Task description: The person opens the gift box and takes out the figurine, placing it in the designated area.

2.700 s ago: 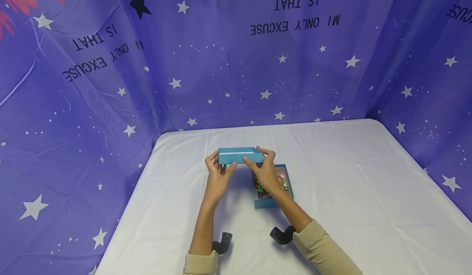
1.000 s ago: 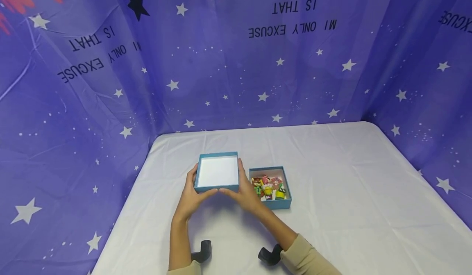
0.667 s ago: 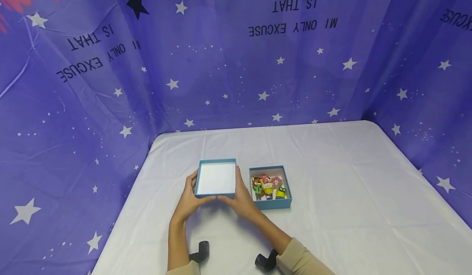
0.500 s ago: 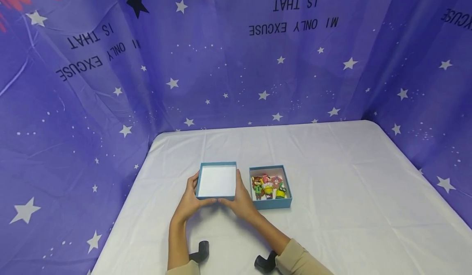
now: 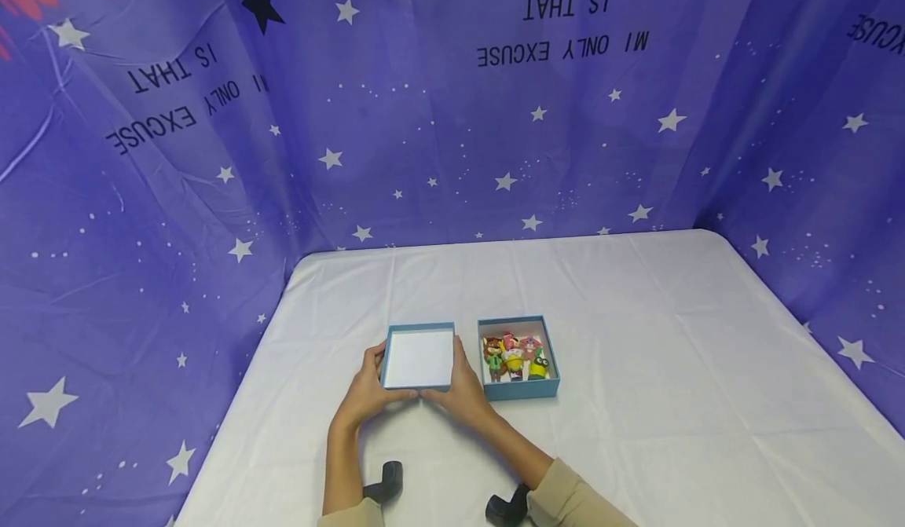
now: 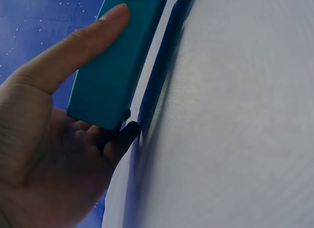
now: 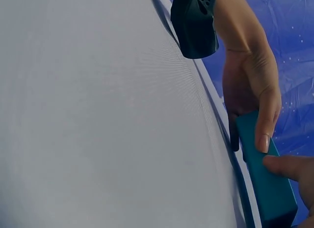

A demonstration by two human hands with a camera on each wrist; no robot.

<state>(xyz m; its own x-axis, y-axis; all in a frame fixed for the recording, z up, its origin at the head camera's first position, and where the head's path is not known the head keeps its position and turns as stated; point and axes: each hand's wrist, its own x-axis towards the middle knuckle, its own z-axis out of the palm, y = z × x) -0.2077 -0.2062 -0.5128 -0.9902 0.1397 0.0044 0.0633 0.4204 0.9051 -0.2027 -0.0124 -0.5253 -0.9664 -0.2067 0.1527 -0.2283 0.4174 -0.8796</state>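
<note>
A square, light-blue box lid (image 5: 422, 327) lies level with its white inside facing up, low over the table. My left hand (image 5: 364, 393) grips its left side, the thumb along the near wall. At the right side my right hand (image 5: 463, 389) holds it the same way, and the two thumbs nearly meet. In the left wrist view the lid's blue wall (image 6: 108, 75) runs between thumb and fingers. The right wrist view shows that wall (image 7: 270, 193) with both thumbs on it. Just right of the hands stands an open blue box (image 5: 523, 389) containing several small toy figures (image 5: 513, 358).
A white cloth (image 5: 672, 354) covers the table. Purple star-printed curtains (image 5: 438, 134) hang at its back and sides. Black curved mounts (image 5: 387, 484) sit by the wrists.
From a tilted pose partly over the box of figures, both hands have brought the lid left, turned it inside up, then lowered it toward the table. The box of figures has stayed put.
</note>
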